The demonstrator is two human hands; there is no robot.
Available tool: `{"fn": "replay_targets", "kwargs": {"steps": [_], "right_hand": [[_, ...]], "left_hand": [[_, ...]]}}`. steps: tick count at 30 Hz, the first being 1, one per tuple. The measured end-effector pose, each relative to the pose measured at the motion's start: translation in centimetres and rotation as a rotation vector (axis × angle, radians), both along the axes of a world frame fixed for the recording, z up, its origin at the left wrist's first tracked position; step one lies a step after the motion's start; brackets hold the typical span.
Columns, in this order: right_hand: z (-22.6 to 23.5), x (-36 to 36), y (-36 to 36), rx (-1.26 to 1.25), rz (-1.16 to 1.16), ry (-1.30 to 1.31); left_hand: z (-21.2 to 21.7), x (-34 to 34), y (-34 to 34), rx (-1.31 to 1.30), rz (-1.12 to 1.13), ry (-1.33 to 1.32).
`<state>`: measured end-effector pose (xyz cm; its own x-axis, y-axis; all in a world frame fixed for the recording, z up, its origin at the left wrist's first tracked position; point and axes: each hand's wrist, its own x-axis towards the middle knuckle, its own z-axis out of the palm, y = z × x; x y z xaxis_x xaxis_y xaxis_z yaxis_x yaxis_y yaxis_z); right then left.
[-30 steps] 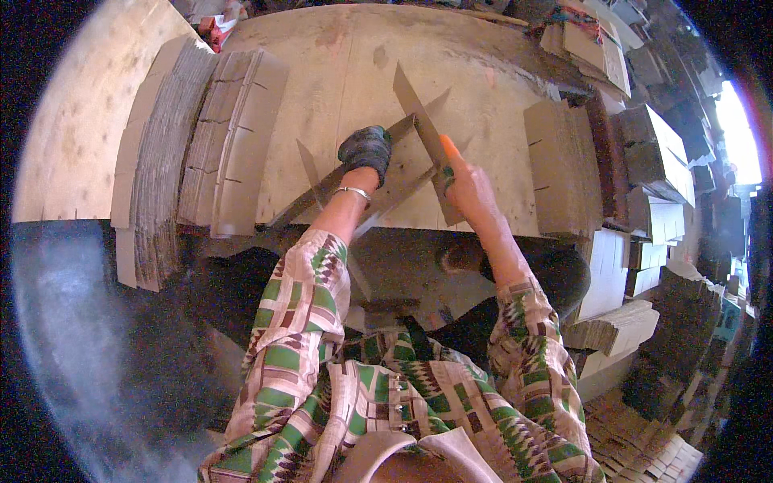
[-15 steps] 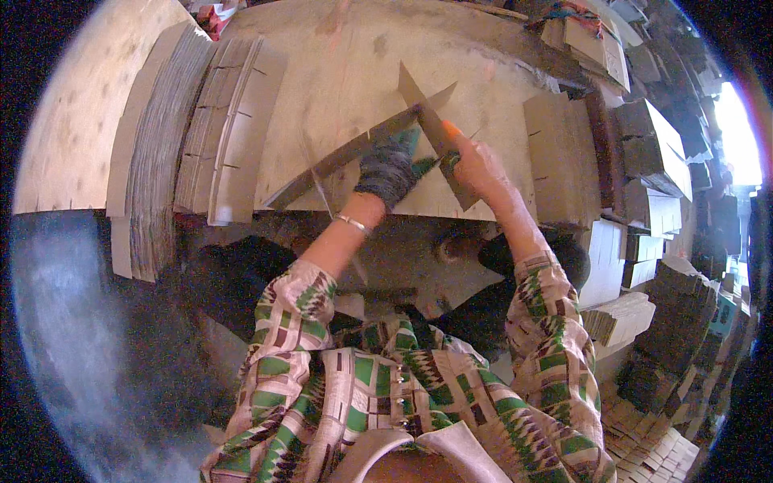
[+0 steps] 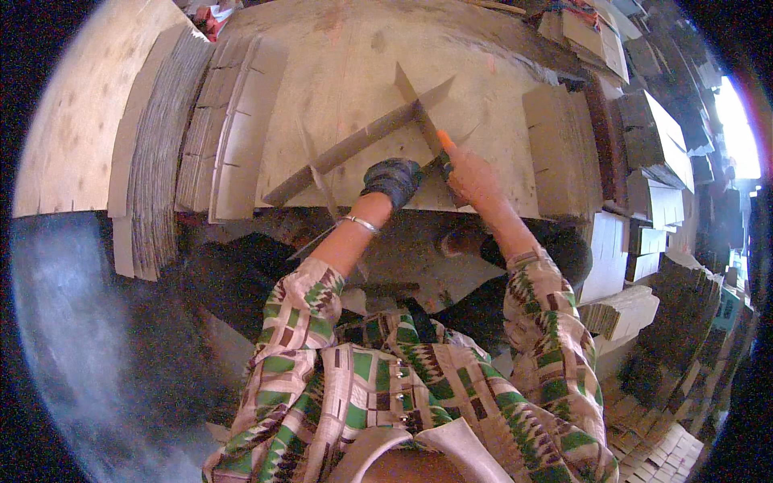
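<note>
1. A long cardboard strip [image 3: 354,149] lies on the wooden table [image 3: 354,56], its long axis running from lower left up to upper right.
2. A second cardboard strip [image 3: 419,121] crosses it near the upper end, pointing from upper left down to lower right; a third, thinner strip [image 3: 318,173] crosses near the lower end. Three strips in all.
3. The gloved left hand [image 3: 392,179] presses, fingers curled, on the strips near the table's near edge.
4. The bare right hand [image 3: 471,175] is closed on the second strip, an orange-tipped finger raised.
5. Two stacks of slotted cardboard [image 3: 233,129] sit left; one stack [image 3: 564,145] sits right.
</note>
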<state>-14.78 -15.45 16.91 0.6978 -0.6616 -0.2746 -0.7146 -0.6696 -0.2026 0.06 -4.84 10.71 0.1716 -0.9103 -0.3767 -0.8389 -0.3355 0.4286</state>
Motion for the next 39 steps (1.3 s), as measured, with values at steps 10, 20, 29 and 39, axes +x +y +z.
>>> {"fn": "replay_targets", "kwargs": {"steps": [10, 20, 29, 39], "right_hand": [[-2.1, -15.2, -9.5, -0.874, -0.327, 0.006], [0.5, -19.2, -14.2, -0.521, -0.718, -0.03], [3.8, -13.5, -7.6, -0.451, -0.612, -0.631], [-2.1, -1.9, 7.7, -0.131, 0.086, -0.479]], "left_hand": [[0.9, 1.8, 7.8, -0.305, 0.108, -0.191], [-0.8, 1.0, 8.8, -0.082, 0.088, -0.196], [-1.4, 1.8, 10.0, -0.44, 0.077, -0.302], [0.3, 1.5, 8.5, -0.165, -0.041, -0.288]]}}
